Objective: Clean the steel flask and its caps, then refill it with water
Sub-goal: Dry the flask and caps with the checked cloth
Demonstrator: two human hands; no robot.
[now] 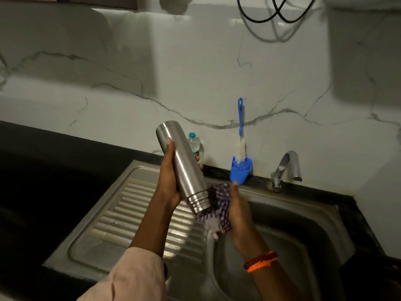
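My left hand (169,181) grips the steel flask (181,161) around its middle. The flask is tilted upside down, threaded mouth pointing down and right, no cap on it. My right hand (239,213) holds a purple checked scrubbing cloth (218,205) against the flask's mouth, above the sink basin (293,235). Foam or water hangs from the cloth's lower edge. No caps are visible.
A ribbed steel drainboard (134,213) lies left of the basin. A blue bottle brush (240,135) stands in a blue holder (239,171) at the back edge. A tap (286,168) sits right of it. A small plastic bottle (193,143) stands behind the flask. Dark counter surrounds the sink.
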